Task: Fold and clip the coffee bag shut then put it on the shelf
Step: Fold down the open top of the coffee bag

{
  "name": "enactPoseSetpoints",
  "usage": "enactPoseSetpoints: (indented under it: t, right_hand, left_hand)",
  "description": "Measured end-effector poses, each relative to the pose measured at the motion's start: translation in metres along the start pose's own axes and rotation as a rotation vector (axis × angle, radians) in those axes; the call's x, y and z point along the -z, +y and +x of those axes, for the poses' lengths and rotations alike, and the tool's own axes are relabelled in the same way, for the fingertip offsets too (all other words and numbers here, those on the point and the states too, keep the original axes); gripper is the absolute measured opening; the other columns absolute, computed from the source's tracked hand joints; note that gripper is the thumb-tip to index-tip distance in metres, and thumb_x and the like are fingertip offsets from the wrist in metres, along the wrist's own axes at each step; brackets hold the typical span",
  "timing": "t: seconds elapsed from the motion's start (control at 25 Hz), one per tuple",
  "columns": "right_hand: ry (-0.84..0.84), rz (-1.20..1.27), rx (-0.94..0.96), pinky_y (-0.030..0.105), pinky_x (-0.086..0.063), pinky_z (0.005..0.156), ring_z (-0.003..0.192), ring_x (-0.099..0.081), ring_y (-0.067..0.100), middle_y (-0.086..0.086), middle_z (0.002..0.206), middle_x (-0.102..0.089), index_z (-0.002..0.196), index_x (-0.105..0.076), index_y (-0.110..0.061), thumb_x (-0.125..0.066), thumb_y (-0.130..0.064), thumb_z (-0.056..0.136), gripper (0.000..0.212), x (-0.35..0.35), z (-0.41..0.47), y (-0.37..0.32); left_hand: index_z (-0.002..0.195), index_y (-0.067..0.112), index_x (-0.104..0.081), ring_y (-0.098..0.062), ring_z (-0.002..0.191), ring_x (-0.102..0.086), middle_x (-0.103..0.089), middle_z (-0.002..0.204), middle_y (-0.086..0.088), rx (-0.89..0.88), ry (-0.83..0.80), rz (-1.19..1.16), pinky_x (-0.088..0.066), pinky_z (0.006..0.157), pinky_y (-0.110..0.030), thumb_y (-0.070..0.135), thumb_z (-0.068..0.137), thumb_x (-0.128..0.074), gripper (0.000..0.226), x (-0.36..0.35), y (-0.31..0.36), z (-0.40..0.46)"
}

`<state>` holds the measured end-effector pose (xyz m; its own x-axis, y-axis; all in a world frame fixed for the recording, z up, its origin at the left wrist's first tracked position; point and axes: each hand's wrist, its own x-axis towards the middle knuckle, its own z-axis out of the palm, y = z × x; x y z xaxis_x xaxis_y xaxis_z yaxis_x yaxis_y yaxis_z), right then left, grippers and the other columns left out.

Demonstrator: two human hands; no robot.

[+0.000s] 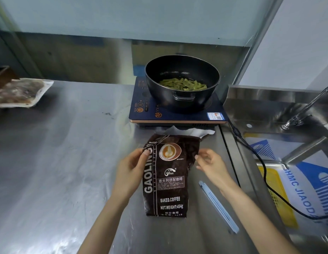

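Coffee bag [167,173], one only, lies flat on the worktop [58,162] near its right edge, top open and unfolded toward the cooker [177,114]. Left hand [131,169] pinches the bag's left edge between thumb and fingers. Right hand [211,165] sits at the right edge, fingers curled and loosely parted, fingertips touching the bag. One blue clip [219,207] lies just right of the bag. One black pot [182,81] of green beans stands on the cooker.

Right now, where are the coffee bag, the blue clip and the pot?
coffee bag [170,180]: head view, middle of its printed front.
blue clip [218,206]: head view, midway along the bar.
pot [183,97]: head view, near handle.
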<state>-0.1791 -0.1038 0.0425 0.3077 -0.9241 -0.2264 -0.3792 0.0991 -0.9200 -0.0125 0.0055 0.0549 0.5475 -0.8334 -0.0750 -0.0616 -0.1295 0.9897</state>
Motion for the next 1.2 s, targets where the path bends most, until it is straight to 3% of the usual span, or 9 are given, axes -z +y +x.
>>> enactPoseSetpoints:
  t: [0.08,0.2,0.32,0.48,0.64,0.84,0.96,1.04,1.2]
  right_hand:
    - [0.052,-0.068,0.073,0.024,-0.048,0.084,0.093,-0.057,0.017,0.003,0.099,-0.057,0.109,-0.053,-0.009,-0.050,-0.007,0.087,0.022,0.004,-0.003,0.000]
    - [0.259,-0.110,0.271,-0.001,-0.038,0.073,0.086,-0.054,-0.003,-0.001,0.100,-0.056,0.114,-0.051,-0.015,-0.053,-0.010,0.086,0.029,0.014,-0.012,-0.010]
    - [0.393,-0.105,0.536,-0.001,-0.038,0.080,0.093,-0.049,-0.010,-0.002,0.108,-0.049,0.116,-0.050,-0.017,-0.054,-0.013,0.085,0.031,0.023,-0.022,-0.024]
    - [0.362,-0.326,0.741,-0.003,-0.029,0.089,0.100,-0.040,-0.013,-0.006,0.111,-0.041,0.109,-0.056,-0.015,-0.051,-0.029,0.081,0.031,0.024,-0.026,-0.032]
    - [0.247,-0.478,0.683,-0.003,-0.022,0.089,0.108,-0.037,0.004,-0.002,0.113,-0.044,0.096,-0.064,-0.016,-0.061,-0.025,0.078,0.021,0.020,-0.021,-0.031]
    - [0.267,-0.497,0.622,-0.004,-0.021,0.085,0.108,-0.038,0.012,0.012,0.116,-0.052,0.088,-0.066,-0.009,-0.063,-0.015,0.080,0.011,0.018,-0.021,-0.031]
    - [0.235,-0.477,0.611,0.006,-0.031,0.082,0.106,-0.046,0.015,0.010,0.114,-0.051,0.089,-0.066,-0.006,-0.060,-0.014,0.082,0.013,0.021,-0.019,-0.037]
    - [0.212,-0.423,0.585,-0.001,-0.038,0.073,0.101,-0.046,0.010,0.004,0.113,-0.046,0.089,-0.066,-0.004,-0.060,-0.013,0.082,0.013,0.026,-0.017,-0.043]
    - [0.152,-0.420,0.531,-0.008,-0.035,0.069,0.102,-0.042,0.007,-0.004,0.112,-0.039,0.085,-0.066,-0.004,-0.059,-0.012,0.082,0.011,0.035,-0.014,-0.056]
  left_hand:
    - [0.077,0.019,-0.065,0.000,0.069,-0.064,-0.071,0.069,0.009,-0.019,-0.008,0.011,-0.053,0.071,-0.030,0.024,0.088,-0.047,0.021,0.001,0.001,-0.002]
    - [0.080,0.019,-0.065,0.001,0.069,-0.064,-0.071,0.072,0.008,-0.033,-0.017,0.027,-0.052,0.070,-0.027,0.025,0.089,-0.047,0.021,0.001,0.000,-0.003]
    - [0.081,0.020,-0.065,0.002,0.068,-0.064,-0.072,0.068,0.016,-0.033,-0.032,0.019,-0.053,0.062,-0.016,0.027,0.089,-0.046,0.021,0.001,-0.002,-0.003]
    - [0.081,0.020,-0.065,0.002,0.067,-0.065,-0.071,0.067,0.017,-0.040,-0.040,0.021,-0.051,0.058,-0.012,0.027,0.089,-0.046,0.022,0.002,-0.002,-0.004]
    - [0.080,0.017,-0.064,0.004,0.066,-0.063,-0.071,0.066,0.017,-0.053,-0.054,0.013,-0.050,0.057,-0.010,0.026,0.089,-0.045,0.023,0.003,-0.001,-0.006]
    - [0.077,0.027,-0.065,0.006,0.069,-0.063,-0.071,0.068,0.023,-0.050,-0.071,0.006,-0.052,0.064,-0.012,0.028,0.090,-0.043,0.026,0.006,0.001,-0.009]
    - [0.076,0.028,-0.066,0.006,0.069,-0.064,-0.071,0.068,0.024,-0.064,-0.069,0.023,-0.052,0.063,-0.013,0.027,0.090,-0.044,0.026,0.005,0.002,-0.007]
    - [0.077,0.028,-0.067,0.006,0.070,-0.064,-0.071,0.069,0.024,-0.081,-0.071,0.041,-0.051,0.063,-0.012,0.026,0.089,-0.045,0.025,0.003,0.002,-0.006]
    - [0.077,0.033,-0.067,0.004,0.072,-0.065,-0.071,0.069,0.026,-0.113,-0.082,0.065,-0.054,0.066,-0.017,0.027,0.088,-0.047,0.024,0.001,0.004,-0.005]
